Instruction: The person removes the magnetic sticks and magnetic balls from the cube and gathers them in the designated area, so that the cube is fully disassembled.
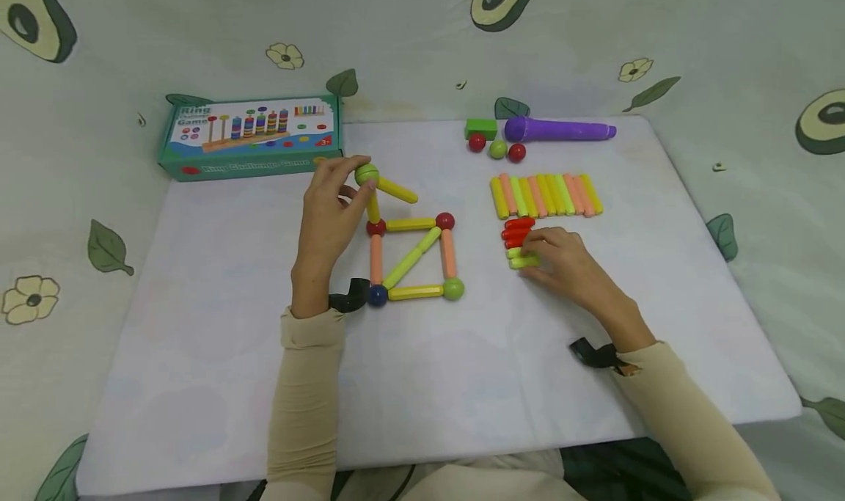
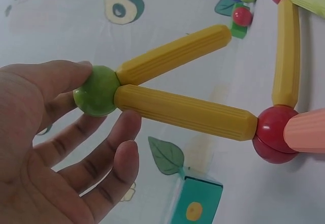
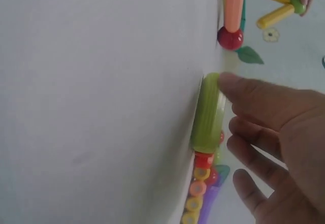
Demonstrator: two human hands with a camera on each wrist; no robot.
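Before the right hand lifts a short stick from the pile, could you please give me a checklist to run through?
1. Left hand pinches the green ball: ok.
2. Two yellow sticks joined to that ball: ok.
3. Square frame flat on the white board: ok.
4. Right hand touching a green short stick: ok.
5. Grip closed round that stick: not ok, fingers only rest on it.
6. Stick free of the others in the pile: cannot tell.

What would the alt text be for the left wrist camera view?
A left hand pinches a green ball from which two yellow rods fan out. The lower rod joins a red ball, where another yellow rod and a pink rod also meet.
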